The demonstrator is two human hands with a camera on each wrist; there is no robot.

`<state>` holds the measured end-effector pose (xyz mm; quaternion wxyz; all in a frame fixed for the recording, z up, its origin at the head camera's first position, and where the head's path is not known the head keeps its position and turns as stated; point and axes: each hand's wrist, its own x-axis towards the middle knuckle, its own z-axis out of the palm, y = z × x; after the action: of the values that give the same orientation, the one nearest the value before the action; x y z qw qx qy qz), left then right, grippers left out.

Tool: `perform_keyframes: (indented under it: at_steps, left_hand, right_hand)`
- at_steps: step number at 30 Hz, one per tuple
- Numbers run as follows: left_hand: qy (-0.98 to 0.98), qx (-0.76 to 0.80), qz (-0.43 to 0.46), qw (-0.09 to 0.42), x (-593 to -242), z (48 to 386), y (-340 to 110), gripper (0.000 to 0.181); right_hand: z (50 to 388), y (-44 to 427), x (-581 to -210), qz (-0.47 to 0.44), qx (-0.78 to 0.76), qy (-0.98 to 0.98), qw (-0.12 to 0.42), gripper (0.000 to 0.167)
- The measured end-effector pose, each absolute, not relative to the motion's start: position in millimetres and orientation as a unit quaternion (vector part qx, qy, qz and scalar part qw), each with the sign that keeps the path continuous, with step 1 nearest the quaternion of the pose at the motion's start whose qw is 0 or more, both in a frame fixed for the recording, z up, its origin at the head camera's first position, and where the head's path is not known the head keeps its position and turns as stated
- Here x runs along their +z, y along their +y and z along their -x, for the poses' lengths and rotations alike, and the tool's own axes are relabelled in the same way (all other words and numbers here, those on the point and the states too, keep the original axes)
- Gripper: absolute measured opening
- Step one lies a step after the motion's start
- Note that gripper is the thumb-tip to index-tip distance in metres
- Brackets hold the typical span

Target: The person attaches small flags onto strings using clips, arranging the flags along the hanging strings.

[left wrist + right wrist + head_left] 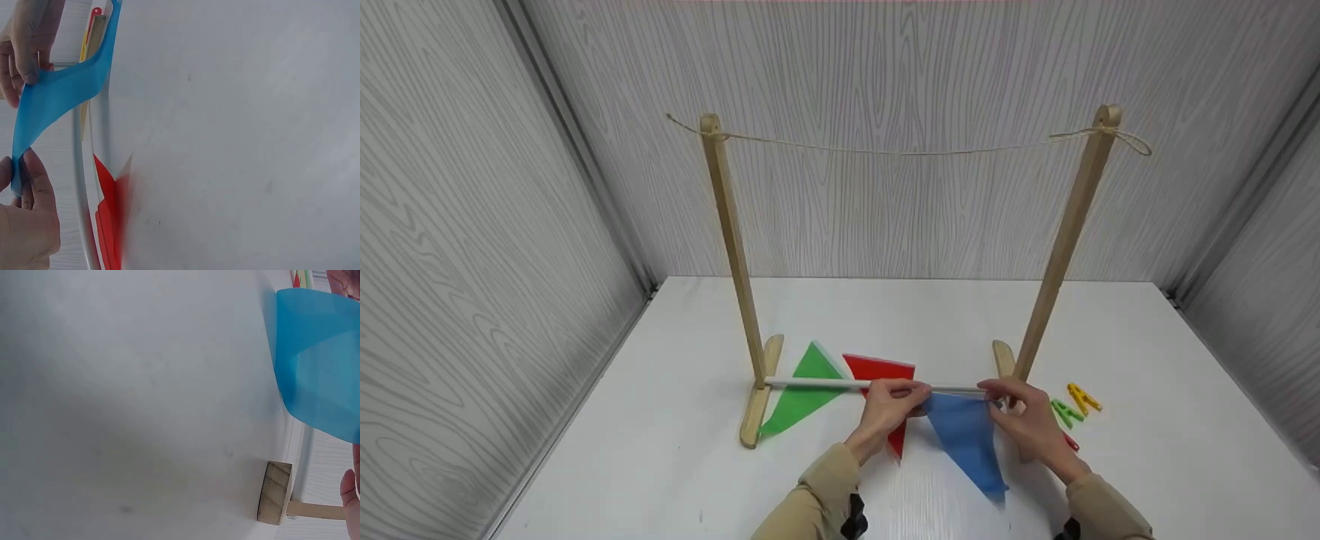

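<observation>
Both hands hold a blue triangular flag (964, 437) by the two ends of its top edge, its tip hanging down toward the table. The left hand (887, 411) pinches the left corner between thumb and fingers. At the opposite corner, the right hand (1026, 420) pinches the cloth near the right post. In the left wrist view the blue flag (67, 93) bends between both hands. A red flag (877, 367) lies partly under the left hand. Farther left lies a green flag (810, 390), crossed by the white rod (817, 383).
Two wooden posts (733, 247) stand on wooden feet, joined low down by the white rod. A thin string (885, 153) is tied between their tops and sags slightly. Right of the right hand lie a yellow clothespin (1084, 399), a green clothespin (1066, 412) and a partly hidden red one (1071, 442).
</observation>
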<state>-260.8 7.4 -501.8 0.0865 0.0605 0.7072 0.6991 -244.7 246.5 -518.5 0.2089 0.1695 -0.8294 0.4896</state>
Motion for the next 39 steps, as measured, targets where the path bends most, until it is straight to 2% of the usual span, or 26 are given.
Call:
perform_keyframes:
  at_steps: [10,18,23,31,39]
  left_hand:
    - [0.699,0.709,-0.046,0.078,-500,260,7,0.029]
    - [0.71,0.7,-0.043,0.062,-502,263,10,0.029]
    - [0.707,0.703,-0.05,0.054,-503,265,9,0.028]
    - [0.699,0.712,-0.067,0.033,-503,263,7,0.024]
    - [0.697,0.715,-0.053,0.019,-499,263,3,0.024]
  right_hand:
    - [247,251,-517,-0.116,0.531,-0.825,0.155,0.028]
    - [247,252,-504,-0.027,0.561,-0.824,0.072,0.034]
    - [247,254,-501,0.004,0.582,-0.812,0.048,0.033]
    - [244,258,-499,0.01,0.608,-0.791,0.063,0.034]
    - [243,281,-504,0.105,0.683,-0.71,0.136,0.036]
